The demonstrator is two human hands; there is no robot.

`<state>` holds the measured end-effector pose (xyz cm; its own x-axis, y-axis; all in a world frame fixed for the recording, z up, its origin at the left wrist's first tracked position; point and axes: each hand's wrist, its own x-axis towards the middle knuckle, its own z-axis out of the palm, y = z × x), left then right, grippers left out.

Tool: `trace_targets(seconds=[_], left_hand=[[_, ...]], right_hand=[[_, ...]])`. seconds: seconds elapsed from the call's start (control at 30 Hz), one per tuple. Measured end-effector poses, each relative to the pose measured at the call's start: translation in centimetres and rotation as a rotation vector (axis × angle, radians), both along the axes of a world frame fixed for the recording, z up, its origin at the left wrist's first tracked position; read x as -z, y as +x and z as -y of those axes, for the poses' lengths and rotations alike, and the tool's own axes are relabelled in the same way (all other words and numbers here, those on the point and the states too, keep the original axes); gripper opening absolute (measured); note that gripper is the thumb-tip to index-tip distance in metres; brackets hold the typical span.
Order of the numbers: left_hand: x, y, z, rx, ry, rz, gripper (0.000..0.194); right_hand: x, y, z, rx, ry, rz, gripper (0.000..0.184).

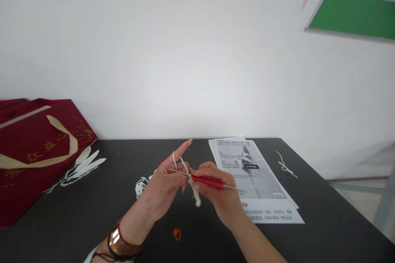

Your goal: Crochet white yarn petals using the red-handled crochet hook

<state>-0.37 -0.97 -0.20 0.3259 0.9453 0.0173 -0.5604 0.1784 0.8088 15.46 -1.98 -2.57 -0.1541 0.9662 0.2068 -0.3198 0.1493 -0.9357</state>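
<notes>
While the right hand pinches a red-handled hook, bare tabletop borders it.

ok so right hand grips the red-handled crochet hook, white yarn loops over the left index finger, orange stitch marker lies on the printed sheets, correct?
No: head view shows the orange stitch marker on the black tabletop, off the printed sheets. Rest stands: right hand gripping the red-handled crochet hook, white yarn over the left index finger.
</notes>
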Motion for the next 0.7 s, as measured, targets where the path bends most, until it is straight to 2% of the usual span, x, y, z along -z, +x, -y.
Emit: trace_targets(seconds=[0.1,0.17,0.4,0.57,0.7], left_hand=[[-0.28,0.05,0.23,-0.017,-0.028,-0.028,0.081],[-0.43,0.07,0.31,-0.006,-0.034,-0.021,0.082],[-0.52,0.04,0.09,0.101,-0.134,0.077,0.081],[-0.26,-0.01,0.29,0.139,-0.081,0.150,0.084],[0.24,-0.19,0.39,0.203,-0.035,0.193,0.086]], right_hand=[[-0.01,0.16,0.04,0.000,0.028,0.085,0.017],[0.00,0.14,0.06,-0.018,0.044,0.062,0.013],[0.07,-0.35,0.06,-0.052,-0.032,-0.168,0.005],[-0.24,-0.41,0.09,0.032,-0.150,-0.292,0.017],[-0.74,-0.51,0.28,-0.039,-0.218,-0.413,0.020]])
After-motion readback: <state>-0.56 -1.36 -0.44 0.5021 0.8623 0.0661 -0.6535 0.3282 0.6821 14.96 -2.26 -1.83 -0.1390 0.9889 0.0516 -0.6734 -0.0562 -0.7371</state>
